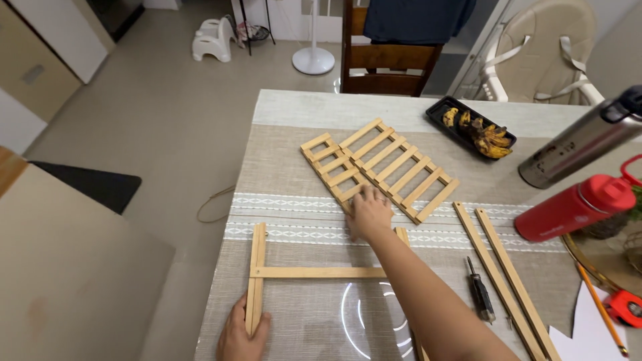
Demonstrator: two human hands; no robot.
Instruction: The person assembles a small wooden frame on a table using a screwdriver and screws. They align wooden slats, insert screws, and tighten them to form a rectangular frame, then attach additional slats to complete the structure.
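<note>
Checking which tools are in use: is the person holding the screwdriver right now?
No. The screwdriver lies untouched on the table mat, while the right hand rests on the slatted wooden panel and the left hand holds the wooden frame.

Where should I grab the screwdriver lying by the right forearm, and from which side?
Probably the black handle of the screwdriver, from above. It lies flat, handle toward the near edge, with the long wooden strips close on its right and the forearm on its left, so pinch across the handle.

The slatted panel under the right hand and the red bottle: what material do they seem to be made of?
Slatted panel: apparently light, unpainted wood, matt, with a pale tan colour; grain is too small to confirm. Red bottle: probably painted metal or plastic, given its smooth, slightly shiny surface; the look leaves this open.
</note>
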